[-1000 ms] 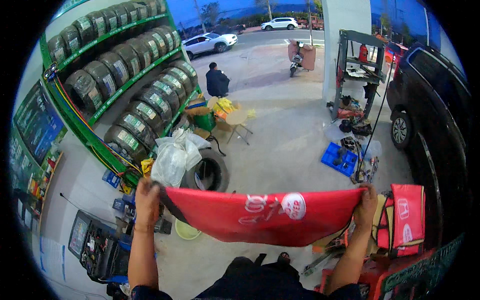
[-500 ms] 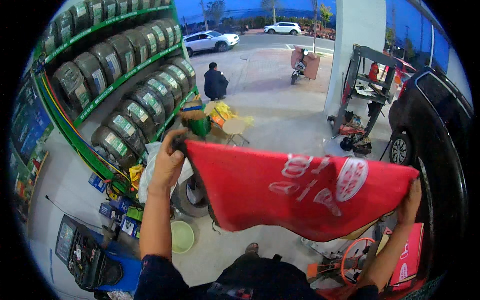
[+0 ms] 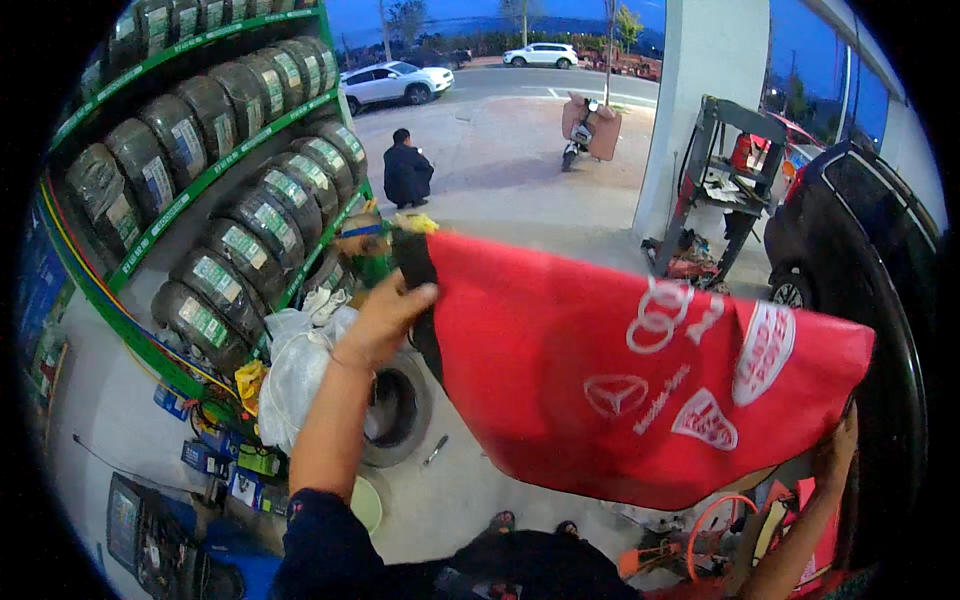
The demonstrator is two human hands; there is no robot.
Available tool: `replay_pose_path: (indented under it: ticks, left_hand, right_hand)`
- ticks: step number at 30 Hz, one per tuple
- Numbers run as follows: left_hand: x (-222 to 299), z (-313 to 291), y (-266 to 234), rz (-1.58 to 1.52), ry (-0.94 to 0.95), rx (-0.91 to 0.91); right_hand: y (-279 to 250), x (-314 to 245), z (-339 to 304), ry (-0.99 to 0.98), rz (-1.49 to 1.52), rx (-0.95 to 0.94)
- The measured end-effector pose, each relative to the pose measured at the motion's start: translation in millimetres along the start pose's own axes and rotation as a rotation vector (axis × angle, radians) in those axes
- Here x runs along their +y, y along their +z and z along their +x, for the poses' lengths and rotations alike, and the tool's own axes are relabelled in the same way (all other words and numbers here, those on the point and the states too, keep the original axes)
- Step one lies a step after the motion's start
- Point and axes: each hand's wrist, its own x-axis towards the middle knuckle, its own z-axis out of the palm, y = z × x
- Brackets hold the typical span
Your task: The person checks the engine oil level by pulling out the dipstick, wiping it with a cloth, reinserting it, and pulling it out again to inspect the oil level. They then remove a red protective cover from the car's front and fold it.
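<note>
A red fender cover (image 3: 540,370) with white printed emblems and a black edge strip hangs stretched out in front of me. My left hand (image 3: 385,318) is closed on its black edge at the upper left, thumb on the near side. At the lower right corner, my right hand (image 3: 838,450) grips the cover's edge, with its fingers partly hidden behind the sheet. The lower edge of the cover sags in a curve between both hands.
A green rack (image 3: 225,155) of tyres stands at left, with a loose tyre (image 3: 405,410) and a pale bucket (image 3: 367,503) on the floor. A black car (image 3: 850,260) is at right. Beyond, a person (image 3: 407,172) squats near a parked scooter (image 3: 590,132).
The cover has swung rightward and spread flatter, so its emblems show more plainly. Both hands keep their hold, the right one lower. My view has turned slightly right.
</note>
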Motion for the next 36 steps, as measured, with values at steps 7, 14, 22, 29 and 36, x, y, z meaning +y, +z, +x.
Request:
replay_pose_path:
  ticks: [7,14,22,29,36]
  left_hand:
    - [-63,-14,-9,0.004,-0.268,0.096]
    - [-26,-19,31,0.045,0.092,0.155]
    - [-26,-39,54,0.081,0.008,0.191]
    - [-14,-25,67,-0.032,0.217,0.434]
    - [27,-35,64,-0.066,0.485,0.564]
  right_hand:
    - [10,101,-19,0.203,0.090,-0.020]
    - [-39,87,-7,0.148,0.242,0.041]
    - [-37,150,4,0.155,0.254,0.048]
    - [-55,146,45,0.031,0.026,0.106]
    - [-40,122,59,-0.061,0.206,0.295]
